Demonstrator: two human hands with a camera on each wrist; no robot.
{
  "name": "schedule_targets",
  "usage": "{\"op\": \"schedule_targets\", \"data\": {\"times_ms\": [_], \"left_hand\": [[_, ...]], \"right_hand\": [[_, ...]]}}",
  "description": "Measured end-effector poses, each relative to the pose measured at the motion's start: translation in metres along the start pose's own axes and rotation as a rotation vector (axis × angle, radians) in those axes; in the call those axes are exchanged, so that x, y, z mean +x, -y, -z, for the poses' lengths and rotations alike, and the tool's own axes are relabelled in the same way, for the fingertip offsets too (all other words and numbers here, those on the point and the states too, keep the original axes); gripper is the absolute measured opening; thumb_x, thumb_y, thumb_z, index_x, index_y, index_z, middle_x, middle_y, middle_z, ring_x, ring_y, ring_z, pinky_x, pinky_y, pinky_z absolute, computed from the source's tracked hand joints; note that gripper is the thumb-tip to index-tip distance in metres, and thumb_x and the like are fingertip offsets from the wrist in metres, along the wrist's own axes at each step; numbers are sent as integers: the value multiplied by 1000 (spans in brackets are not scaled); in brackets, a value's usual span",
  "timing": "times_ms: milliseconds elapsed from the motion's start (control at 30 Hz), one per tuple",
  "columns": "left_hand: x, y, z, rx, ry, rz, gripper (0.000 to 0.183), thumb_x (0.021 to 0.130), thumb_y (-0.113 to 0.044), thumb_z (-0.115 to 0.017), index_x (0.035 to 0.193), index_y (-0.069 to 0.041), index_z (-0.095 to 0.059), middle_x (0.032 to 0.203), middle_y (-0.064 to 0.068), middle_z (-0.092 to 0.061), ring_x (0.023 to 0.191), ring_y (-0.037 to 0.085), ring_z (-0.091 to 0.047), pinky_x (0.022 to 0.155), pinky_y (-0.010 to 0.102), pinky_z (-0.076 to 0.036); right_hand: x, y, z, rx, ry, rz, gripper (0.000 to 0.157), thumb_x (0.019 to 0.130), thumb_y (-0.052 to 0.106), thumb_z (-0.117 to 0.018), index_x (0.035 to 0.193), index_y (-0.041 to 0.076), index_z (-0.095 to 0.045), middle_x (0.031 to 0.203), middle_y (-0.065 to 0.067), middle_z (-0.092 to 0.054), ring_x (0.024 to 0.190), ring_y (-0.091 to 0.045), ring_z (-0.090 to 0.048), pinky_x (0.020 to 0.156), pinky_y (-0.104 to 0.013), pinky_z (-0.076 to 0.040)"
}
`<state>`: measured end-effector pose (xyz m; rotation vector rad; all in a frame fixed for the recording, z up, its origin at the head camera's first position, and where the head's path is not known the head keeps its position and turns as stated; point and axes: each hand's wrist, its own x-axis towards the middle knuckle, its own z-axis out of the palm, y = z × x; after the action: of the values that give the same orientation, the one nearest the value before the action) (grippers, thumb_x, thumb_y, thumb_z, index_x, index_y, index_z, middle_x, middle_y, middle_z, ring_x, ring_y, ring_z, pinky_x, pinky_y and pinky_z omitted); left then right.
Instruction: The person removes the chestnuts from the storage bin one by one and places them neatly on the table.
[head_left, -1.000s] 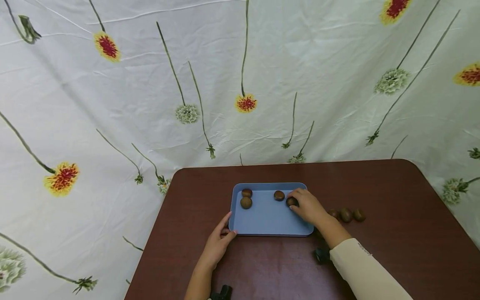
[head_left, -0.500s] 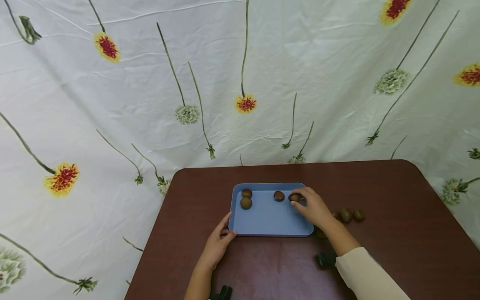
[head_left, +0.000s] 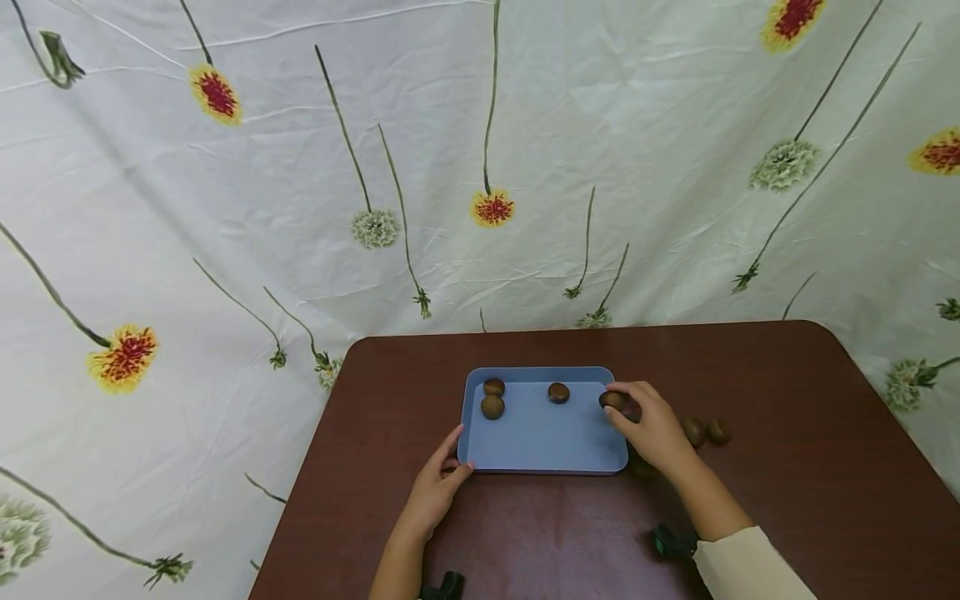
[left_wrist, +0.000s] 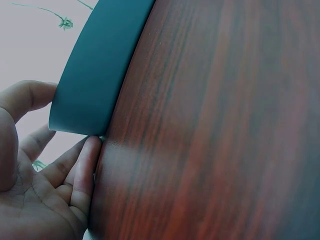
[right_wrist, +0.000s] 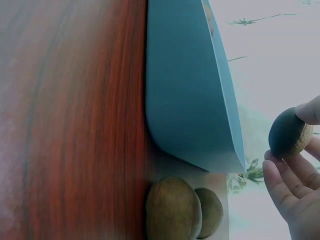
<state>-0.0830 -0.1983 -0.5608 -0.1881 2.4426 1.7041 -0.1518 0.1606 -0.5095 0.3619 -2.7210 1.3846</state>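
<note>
A blue rectangular tray (head_left: 558,446) lies on the table. My left hand (head_left: 432,492) holds its near left corner, thumb on the front side and fingers along the left side; the left wrist view shows the fingers (left_wrist: 87,165) against the tray wall (left_wrist: 97,70). Between thumb and fingertips, my right hand (head_left: 660,429) pinches a brown chestnut (head_left: 612,401) above the tray's right edge. In the right wrist view this chestnut (right_wrist: 289,134) is raised beyond the rim, pale rough patch showing. Inside the tray, two chestnuts (head_left: 492,407) touch at the left and one chestnut (head_left: 558,392) sits alone.
Right of the tray, more chestnuts (head_left: 693,432) rest on the dark red-brown table (head_left: 525,533), some partly hidden by the right hand and wrist. Two chestnuts (right_wrist: 173,210) show near the tray corner in the right wrist view. Behind hangs a white flowered cloth (head_left: 450,150).
My right hand has lifted the chestnut off the tray floor and carried it right, to the tray's right edge. The left hand and the tray stay in place.
</note>
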Motion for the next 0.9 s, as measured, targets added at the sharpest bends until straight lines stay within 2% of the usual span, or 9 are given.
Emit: {"op": "schedule_targets", "data": {"times_ms": [267, 500, 733, 900], "left_hand": [[0, 0, 0, 8, 0, -3, 65, 99, -32, -66, 156, -40, -36, 156, 9, -43, 111, 23, -50, 83, 35, -43], [0, 1, 0, 5, 1, -2, 65, 99, -31, -66, 156, -40, -36, 153, 10, -44, 106, 23, -51, 79, 35, -43], [-1, 0, 1, -6, 13, -5, 65, 99, -32, -66, 157, -39, -36, 155, 11, -42, 102, 22, -49, 77, 34, -42], [-2, 0, 1, -11, 15, -6, 65, 99, -31, -66, 157, -38, -35, 155, 11, -41, 103, 22, -49, 78, 34, -42]], "right_hand": [[-16, -6, 15, -29, -30, -34, 39, 100, 26, -66, 136, 12, -60, 129, -13, -58, 104, -31, -69, 83, -39, -57], [-30, -10, 28, -26, -45, -100, 45, 101, 28, -64, 138, 6, -54, 133, -18, -58, 108, -35, -66, 84, -39, -56], [-44, -19, 37, -55, -88, -93, 37, 100, 26, -65, 129, 4, -57, 124, -16, -62, 101, -31, -67, 77, -22, -54], [-54, -24, 40, -92, -103, -79, 32, 100, 22, -65, 126, 5, -61, 121, -15, -62, 97, -26, -66, 78, -20, -53]]}}
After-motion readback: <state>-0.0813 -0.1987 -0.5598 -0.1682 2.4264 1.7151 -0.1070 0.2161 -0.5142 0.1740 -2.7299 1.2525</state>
